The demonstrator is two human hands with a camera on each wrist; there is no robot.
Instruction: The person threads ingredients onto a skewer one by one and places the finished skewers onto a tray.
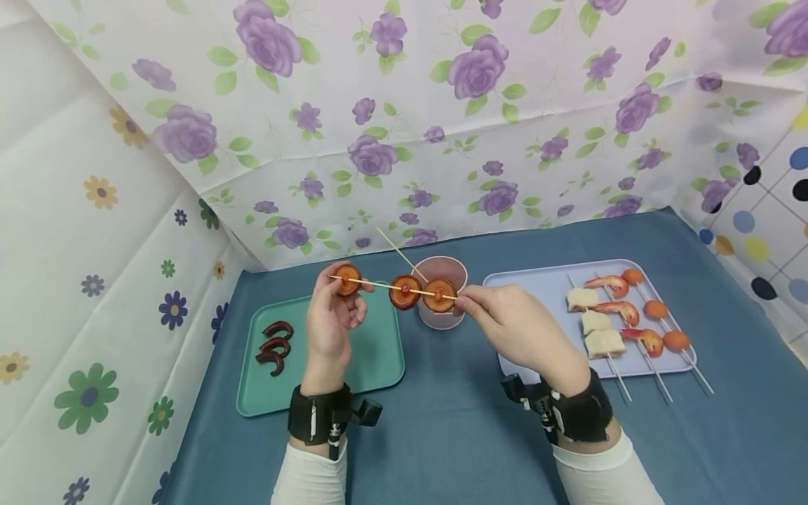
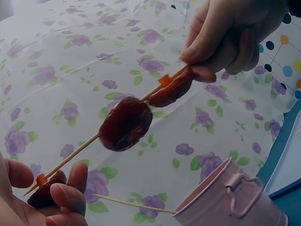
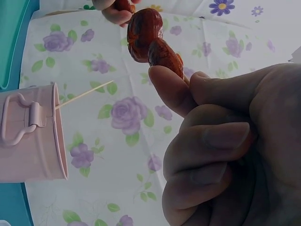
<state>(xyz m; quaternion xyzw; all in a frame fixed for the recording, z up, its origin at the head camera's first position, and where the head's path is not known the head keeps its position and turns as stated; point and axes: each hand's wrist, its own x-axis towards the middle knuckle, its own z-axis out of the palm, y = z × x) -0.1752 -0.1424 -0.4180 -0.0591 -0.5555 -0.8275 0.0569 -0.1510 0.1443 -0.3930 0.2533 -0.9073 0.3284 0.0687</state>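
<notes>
Both hands hold a thin wooden skewer (image 1: 375,285) level above the table. Three brown mushroom caps with tan undersides are on it. My right hand (image 1: 527,326) pinches the skewer's right end between thumb and forefinger, close beside one mushroom cap (image 1: 440,295). A second mushroom cap (image 1: 405,292) sits just left of that one. At the pointed end, the fingers of my left hand (image 1: 327,333) hold the third mushroom cap (image 1: 348,279), and the skewer's tip sticks out past it. In the left wrist view, the middle mushroom cap (image 2: 125,124) shows its dark, glossy top.
Behind the skewer stands a pink bucket (image 1: 442,321) with a bare skewer (image 1: 394,247) leaning out. On the left, a green tray (image 1: 379,358) holds several curved dark red-brown pieces (image 1: 275,344). At right, a pale tray (image 1: 536,277) carries loaded skewers with shrimp (image 1: 644,340), white chunks (image 1: 604,344) and orange balls (image 1: 655,309).
</notes>
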